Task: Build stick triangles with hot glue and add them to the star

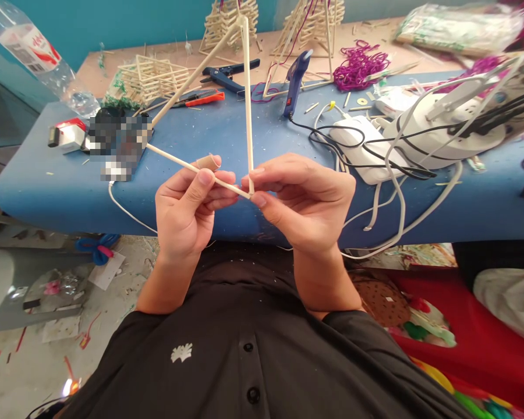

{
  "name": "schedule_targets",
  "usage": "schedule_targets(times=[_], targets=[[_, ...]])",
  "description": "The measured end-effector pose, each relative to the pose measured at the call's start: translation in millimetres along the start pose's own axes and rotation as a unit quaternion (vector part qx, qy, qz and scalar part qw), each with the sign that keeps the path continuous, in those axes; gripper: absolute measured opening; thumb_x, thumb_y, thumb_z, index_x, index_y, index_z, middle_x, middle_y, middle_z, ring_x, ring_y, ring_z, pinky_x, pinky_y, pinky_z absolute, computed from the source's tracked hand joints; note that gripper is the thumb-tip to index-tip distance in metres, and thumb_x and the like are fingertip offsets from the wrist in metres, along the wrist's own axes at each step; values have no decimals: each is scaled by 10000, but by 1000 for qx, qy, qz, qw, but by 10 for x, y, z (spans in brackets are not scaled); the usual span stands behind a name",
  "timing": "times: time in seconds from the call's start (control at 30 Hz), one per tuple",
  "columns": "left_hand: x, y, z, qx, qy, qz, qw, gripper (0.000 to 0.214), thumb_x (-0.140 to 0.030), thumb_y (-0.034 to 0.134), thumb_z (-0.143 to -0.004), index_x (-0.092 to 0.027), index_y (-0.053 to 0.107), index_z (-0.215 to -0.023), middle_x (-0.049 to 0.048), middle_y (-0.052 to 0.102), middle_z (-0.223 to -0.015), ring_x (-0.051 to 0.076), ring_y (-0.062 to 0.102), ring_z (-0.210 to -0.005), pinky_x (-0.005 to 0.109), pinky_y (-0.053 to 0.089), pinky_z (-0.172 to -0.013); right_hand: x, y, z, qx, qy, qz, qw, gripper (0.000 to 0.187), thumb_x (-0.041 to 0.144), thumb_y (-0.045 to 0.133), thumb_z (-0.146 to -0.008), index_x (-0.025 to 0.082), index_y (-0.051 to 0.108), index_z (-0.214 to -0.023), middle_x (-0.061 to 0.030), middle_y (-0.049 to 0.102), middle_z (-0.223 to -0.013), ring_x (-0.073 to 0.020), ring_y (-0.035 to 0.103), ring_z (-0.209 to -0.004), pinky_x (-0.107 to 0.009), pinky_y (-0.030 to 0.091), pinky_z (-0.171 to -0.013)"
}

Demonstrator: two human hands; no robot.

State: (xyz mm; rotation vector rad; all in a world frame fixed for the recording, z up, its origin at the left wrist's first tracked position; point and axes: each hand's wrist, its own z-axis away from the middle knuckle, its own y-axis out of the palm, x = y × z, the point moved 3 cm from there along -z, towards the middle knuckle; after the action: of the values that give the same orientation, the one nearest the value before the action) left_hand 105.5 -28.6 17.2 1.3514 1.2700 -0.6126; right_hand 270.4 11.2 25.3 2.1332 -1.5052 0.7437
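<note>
Both my hands hold a frame of thin wooden sticks (248,105) above the near edge of the blue table. My left hand (187,203) pinches the lower stick (174,159) between thumb and fingers; a tan bandage (207,163) wraps one fingertip. At the lower corner, my right hand (308,198) presses the joint where the upright stick meets the lower one. A slanting stick (196,73) runs from the top corner down to the left, its lower end near the phone-like blurred object (131,139). A blue glue gun (295,84) stands behind my right hand.
A white power strip (358,145) with tangled cables lies at right. Behind are purple cord (360,65), an orange utility knife (203,98), blue-handled pliers (231,73) and stacked stick structures (152,75). A plastic bottle (39,55) and a small box (67,135) are at left.
</note>
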Motion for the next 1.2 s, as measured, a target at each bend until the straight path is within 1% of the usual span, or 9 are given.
schedule_targets(times=[0.07,0.13,0.27,0.43,0.6,0.77,0.9,1.03,1.2], targets=[[5,11,-1,-4,3,12,1000,374,-567,950,-853,-244,839,-1006,6,861,-909,205,848,-750,262,729,-687,-20,4,-12,7,-25,-31,999,287,118,763,-933,280,819,-1164,8,827,-1044,-121,780,-912,-257,705,-789],[20,17,-3,-11,-2,28,1000,339,-512,936,-883,-225,830,-1028,6,857,-898,189,847,-745,239,718,-692,-50,8,-19,6,-47,-54,997,307,118,763,-919,256,825,-1186,-2,828,-1034,-111,779,-897,-230,693,-779],[29,38,-3,-1,-6,64,998,274,-438,931,-897,-218,828,-1023,-12,859,-889,159,844,-746,183,692,-692,-103,15,-18,-3,-54,-64,996,317,140,780,-905,243,831,-1200,-15,832,-1034,-117,785,-893,-221,691,-769],[26,58,-8,5,-31,88,996,223,-402,944,-882,-226,847,-979,-17,859,-859,160,838,-712,189,692,-674,-107,15,-2,-11,-45,-75,996,374,90,815,-887,277,842,-1209,-6,836,-1024,-122,791,-869,-234,697,-770],[61,53,-18,20,-80,115,990,132,-317,899,-925,-210,843,-979,-4,858,-861,145,834,-710,156,669,-645,-101,16,18,-28,-15,-102,994,394,56,853,-861,298,861,-1172,9,845,-994,-131,807,-871,-236,698,-768],[102,26,-16,7,-129,102,986,101,-296,816,-991,-197,829,-1003,18,859,-881,139,826,-713,169,675,-657,-64,18,41,-30,23,-118,992,423,11,848,-845,309,870,-1143,27,844,-982,-117,808,-850,-224,704,-777],[101,27,-23,13,-122,106,987,77,-278,818,-975,-205,841,-987,10,860,-872,134,821,-700,165,671,-643,-39,23,57,-32,43,-121,991,426,-4,817,-859,308,868,-1145,30,845,-1012,-107,810,-875,-214,708,-813],[84,25,-40,16,-94,114,989,77,-279,867,-932,-217,855,-974,-5,859,-852,138,825,-700,166,675,-647,-50,29,56,-24,43,-133,990,367,31,770,-893,267,860,-1159,8,845,-996,-110,810,-860,-221,710,-807],[89,14,-46,12,-78,101,992,151,-328,900,-902,-212,854,-987,1,860,-859,152,829,-703,190,689,-660,-74,34,43,-1,24,-146,989,328,84,829,-874,233,853,-1165,-19,845,-991,-123,810,-858,-222,701,-775]])
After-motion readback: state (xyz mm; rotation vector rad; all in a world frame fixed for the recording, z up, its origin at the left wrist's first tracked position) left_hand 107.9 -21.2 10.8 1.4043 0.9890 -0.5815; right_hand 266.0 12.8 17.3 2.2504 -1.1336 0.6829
